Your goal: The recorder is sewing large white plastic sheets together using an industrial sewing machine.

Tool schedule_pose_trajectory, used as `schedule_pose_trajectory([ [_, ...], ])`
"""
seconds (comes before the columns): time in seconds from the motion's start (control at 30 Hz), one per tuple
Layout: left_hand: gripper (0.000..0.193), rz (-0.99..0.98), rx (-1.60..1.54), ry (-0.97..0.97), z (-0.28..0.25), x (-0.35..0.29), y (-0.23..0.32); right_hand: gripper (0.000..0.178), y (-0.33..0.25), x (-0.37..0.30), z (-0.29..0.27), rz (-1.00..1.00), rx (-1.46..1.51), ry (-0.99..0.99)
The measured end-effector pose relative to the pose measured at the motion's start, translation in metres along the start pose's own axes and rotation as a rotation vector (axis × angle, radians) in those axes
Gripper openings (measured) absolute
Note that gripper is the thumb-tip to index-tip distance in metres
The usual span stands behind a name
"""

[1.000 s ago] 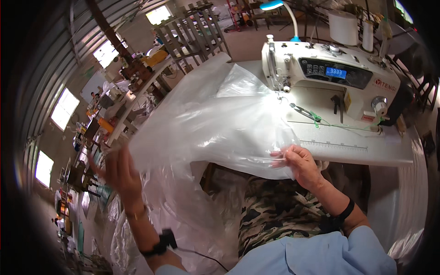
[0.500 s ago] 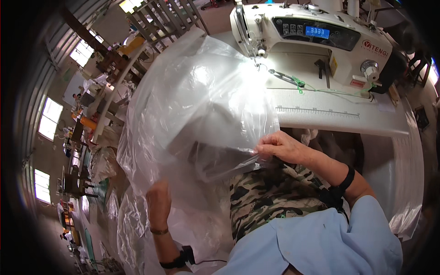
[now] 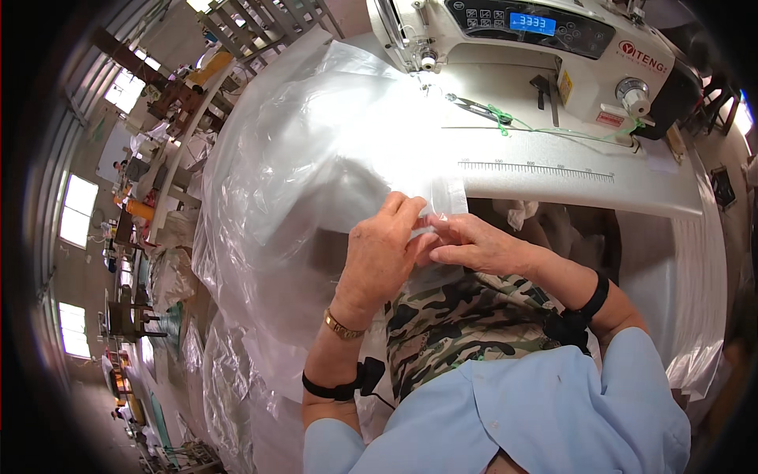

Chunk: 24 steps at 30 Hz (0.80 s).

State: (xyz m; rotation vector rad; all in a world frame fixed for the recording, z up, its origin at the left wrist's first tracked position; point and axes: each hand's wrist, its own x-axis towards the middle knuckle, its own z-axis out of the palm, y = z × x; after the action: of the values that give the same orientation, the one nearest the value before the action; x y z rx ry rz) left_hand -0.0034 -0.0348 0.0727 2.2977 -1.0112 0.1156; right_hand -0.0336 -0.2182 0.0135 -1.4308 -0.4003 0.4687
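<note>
A large sheet of clear plastic film [image 3: 260, 197] drapes over the table's left part and hangs down past my lap. Close together at the film's near right edge, both hands pinch it. My left hand [image 3: 383, 249] has its fingertips closed on the film's edge. Facing it, my right hand [image 3: 478, 243] also grips the edge between thumb and fingers. Just beyond, a white sewing machine [image 3: 505, 35] stands with its needle area [image 3: 426, 67] brightly lit over the film's far right corner.
Thread snips [image 3: 478, 109] with green thread lie on the machine bed, near a small black tool [image 3: 541, 91]. A printed ruler [image 3: 537, 169] runs along the table's front edge. White sheeting [image 3: 671, 292] hangs at right. Benches and machines [image 3: 166, 142] fill the room at left.
My left hand has come up and right from the lower film to meet my right hand at the edge. My right hand has shifted slightly left. The whole view has moved a little.
</note>
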Motion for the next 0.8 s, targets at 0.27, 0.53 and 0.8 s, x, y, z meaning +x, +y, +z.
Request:
schedule_pose_trajectory([
  [0.27, 0.011, -0.135, -0.179, 0.054, 0.006, 0.004, -0.019, 0.036, -0.001, 0.0, 0.0, -0.118, 0.099, 0.076],
  [0.53, 0.003, -0.247, -0.424, 0.103, 0.002, 0.005, -0.01, 0.027, 0.009, 0.002, -0.004, -0.144, -0.049, 0.214],
  [0.8, 0.005, -0.155, -0.299, 0.249, 0.005, 0.011, -0.007, 0.015, 0.009, 0.019, -0.016, -0.55, -1.013, 0.576],
])
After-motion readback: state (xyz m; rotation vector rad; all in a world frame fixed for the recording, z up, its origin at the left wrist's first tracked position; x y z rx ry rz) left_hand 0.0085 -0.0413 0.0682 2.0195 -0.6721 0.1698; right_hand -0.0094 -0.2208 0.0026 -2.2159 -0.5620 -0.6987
